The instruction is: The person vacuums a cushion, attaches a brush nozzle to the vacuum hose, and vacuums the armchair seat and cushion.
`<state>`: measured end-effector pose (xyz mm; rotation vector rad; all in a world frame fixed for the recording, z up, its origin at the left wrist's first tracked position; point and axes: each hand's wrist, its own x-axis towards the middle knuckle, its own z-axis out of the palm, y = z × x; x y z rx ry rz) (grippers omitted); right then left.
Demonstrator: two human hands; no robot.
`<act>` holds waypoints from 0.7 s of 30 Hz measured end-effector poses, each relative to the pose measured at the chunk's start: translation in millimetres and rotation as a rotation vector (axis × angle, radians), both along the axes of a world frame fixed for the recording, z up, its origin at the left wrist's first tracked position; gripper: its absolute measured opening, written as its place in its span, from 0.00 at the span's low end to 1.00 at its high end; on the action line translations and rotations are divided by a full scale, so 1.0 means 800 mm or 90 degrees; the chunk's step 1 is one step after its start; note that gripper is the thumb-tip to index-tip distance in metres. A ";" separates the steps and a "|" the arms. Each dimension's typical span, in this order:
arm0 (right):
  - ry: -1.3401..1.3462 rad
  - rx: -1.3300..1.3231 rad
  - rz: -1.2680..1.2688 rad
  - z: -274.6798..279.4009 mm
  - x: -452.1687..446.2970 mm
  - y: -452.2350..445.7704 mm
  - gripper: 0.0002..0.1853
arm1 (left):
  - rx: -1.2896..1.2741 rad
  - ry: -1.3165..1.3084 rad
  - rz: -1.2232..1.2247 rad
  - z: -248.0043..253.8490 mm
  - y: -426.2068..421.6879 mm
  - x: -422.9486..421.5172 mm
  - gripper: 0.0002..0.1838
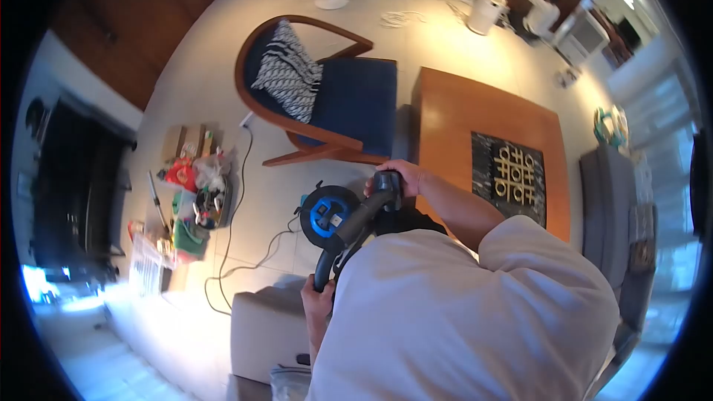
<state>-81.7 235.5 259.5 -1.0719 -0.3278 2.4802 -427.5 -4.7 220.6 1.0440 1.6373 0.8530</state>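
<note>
Both hands on a vacuum's hose, near the table's edge.
The right hand curls round its black handle; the left hand wraps its lower curve. The round, blue-and-black plastic vacuum stands between the wood-framed chair and grey block, a cord crossing pale tiles alongside.

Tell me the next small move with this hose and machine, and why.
I'd probably free the left hand and nudge the cord aside: it lies in loose curves on the floor near the blue-and-black machine, and might snag if that rolls, while both hands now grip the dark hose.
</note>
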 end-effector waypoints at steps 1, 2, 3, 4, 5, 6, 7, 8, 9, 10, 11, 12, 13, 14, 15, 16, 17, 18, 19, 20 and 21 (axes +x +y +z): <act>-0.005 -0.001 0.026 -0.003 -0.009 0.014 0.24 | -0.001 -0.005 0.026 -0.009 -0.004 0.001 0.12; -0.007 -0.019 0.056 -0.003 -0.018 0.029 0.25 | -0.002 -0.005 0.046 -0.023 -0.006 0.002 0.12; -0.009 -0.037 0.085 -0.004 -0.027 0.048 0.25 | -0.002 -0.004 0.066 -0.028 -0.002 0.005 0.12; -0.012 -0.036 0.107 -0.004 -0.038 0.067 0.25 | 0.000 -0.006 0.088 -0.029 0.002 0.009 0.12; -0.010 -0.012 0.142 -0.007 -0.048 0.085 0.26 | -0.012 -0.033 0.122 -0.025 0.008 0.016 0.12; -0.007 0.009 0.177 -0.014 -0.056 0.106 0.26 | -0.024 -0.062 0.155 -0.021 0.015 0.023 0.12; -0.010 0.007 0.198 -0.027 -0.065 0.130 0.26 | -0.025 -0.065 0.176 -0.018 0.021 0.028 0.12; -0.066 0.008 0.256 -0.045 -0.076 0.157 0.28 | -0.048 -0.069 0.189 -0.015 0.027 0.031 0.13; -0.121 0.014 0.315 -0.063 -0.088 0.190 0.30 | -0.067 -0.071 0.204 -0.012 0.038 0.034 0.13; -0.412 0.274 0.549 -0.047 -0.103 0.230 0.33 | -0.092 -0.025 0.232 -0.009 0.050 0.042 0.14; -0.699 0.553 0.756 -0.031 -0.115 0.276 0.37 | -0.122 0.022 0.258 -0.008 0.058 0.053 0.14; -0.769 0.660 0.730 -0.047 -0.116 0.334 0.39 | -0.154 0.064 0.282 -0.013 0.067 0.064 0.15; -0.837 0.768 0.694 -0.073 -0.116 0.400 0.42 | -0.178 0.076 0.299 0.009 0.087 0.077 0.15; -0.865 0.699 0.549 -0.085 -0.128 0.455 0.43 | -0.213 0.098 0.317 0.022 0.102 0.090 0.15; -0.885 0.631 0.401 -0.094 -0.144 0.522 0.46 | -0.230 0.147 0.310 0.007 0.107 0.101 0.15; -0.739 0.567 0.226 -0.152 -0.164 0.607 0.50 | -0.263 0.148 0.330 0.004 0.115 0.114 0.16; -0.726 0.549 0.139 -0.171 -0.192 0.656 0.53 | -0.322 0.218 0.311 0.023 0.132 0.129 0.17; -0.710 0.533 0.053 -0.189 -0.219 0.704 0.56 | -0.364 0.215 0.329 0.035 0.146 0.143 0.17; -0.828 0.582 0.042 -0.151 -0.261 0.722 0.58 | -0.355 0.218 0.334 0.026 0.142 0.156 0.17; -0.811 0.580 0.056 -0.113 -0.293 0.728 0.58 | -0.323 0.141 0.390 0.048 0.164 0.172 0.14; -0.807 0.484 0.043 -0.075 -0.317 0.727 0.58 | -0.335 0.152 0.401 0.043 0.171 0.180 0.14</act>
